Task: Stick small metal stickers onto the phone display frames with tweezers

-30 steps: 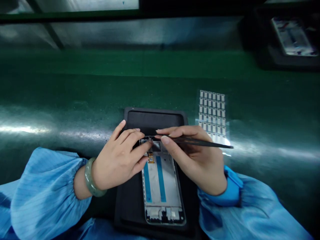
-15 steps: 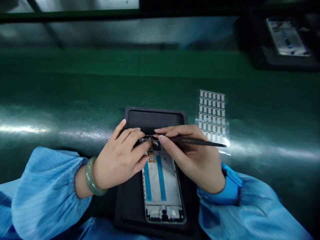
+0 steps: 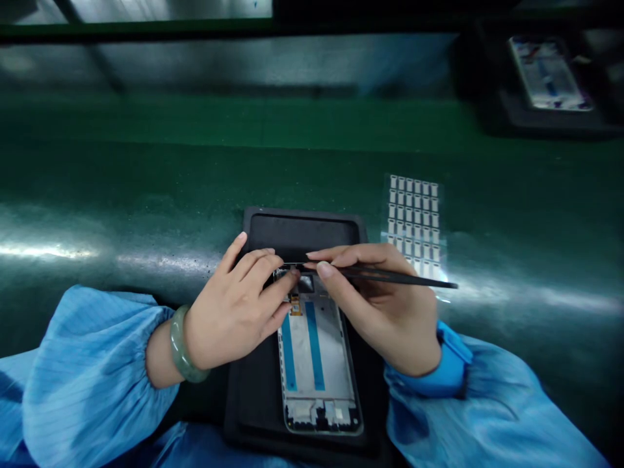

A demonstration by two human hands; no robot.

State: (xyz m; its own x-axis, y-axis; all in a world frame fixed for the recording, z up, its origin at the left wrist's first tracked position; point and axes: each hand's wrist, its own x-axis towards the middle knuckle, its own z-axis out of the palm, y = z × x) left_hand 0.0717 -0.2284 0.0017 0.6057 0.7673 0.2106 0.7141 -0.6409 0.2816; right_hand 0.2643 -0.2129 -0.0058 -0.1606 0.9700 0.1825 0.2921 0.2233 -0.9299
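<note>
My right hand (image 3: 390, 312) holds black tweezers (image 3: 390, 275) between thumb and fingers. Their tips point left to the top edge of an opened phone frame (image 3: 336, 351), where the fingers partly hide them. My left hand (image 3: 238, 305) grips the frame's upper left, with a fingertip pressed near the top edge and the little finger sticking out. Below that fingertip shows a small orange flex cable (image 3: 296, 307). Two blue strips (image 3: 314, 344) run down the silvery frame. The frame lies on a black tray (image 3: 253, 396).
A clear sheet with rows of small pale stickers (image 3: 413, 208) lies right of the tray on the green work surface (image 3: 146, 175). At the upper right, another opened phone (image 3: 550, 75) rests in a dark tray (image 3: 531, 120).
My right hand and the tweezers have shifted slightly right. My left hand stays nearly in place. The far phone and its tray have moved a little left.
</note>
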